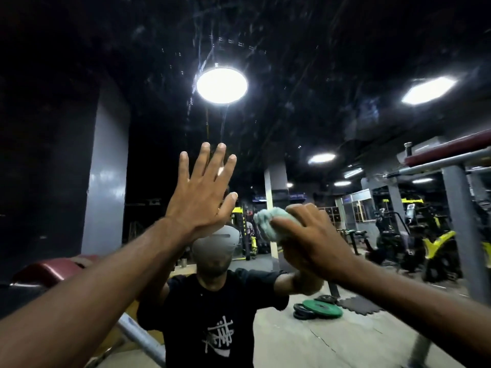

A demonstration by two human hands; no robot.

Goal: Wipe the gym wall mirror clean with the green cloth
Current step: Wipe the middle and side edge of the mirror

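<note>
1. Head view: the left hand (202, 192) is raised, fingers straight and spread, holding nothing. Its palm appears laid flat against the mirror (305, 62), though contact cannot be confirmed.
2. The right hand (316, 243) sits just beside the left and slightly lower. Its fingers are curled round the green cloth (269, 224), which is bunched into a wad projecting toward the left hand.
3. The cloth is blurred, so whether it touches the glass cannot be told.
4. Glass condition: streaks and specks show above both hands, thickest around the reflected ceiling light (221, 86). No marks can be made out below the hands.
5. Assessment: the wiping stroke is the step in hand, and the soiled upper area appears largely untreated.
6. Recommendations:
   - Spread the wad so a broader face of cloth meets the glass.
   - Press evenly and overlap each pass, working from above the hands downward.
   - A bare palm on the glass is likely to leave a print, so finish by wiping under the left hand.
</note>
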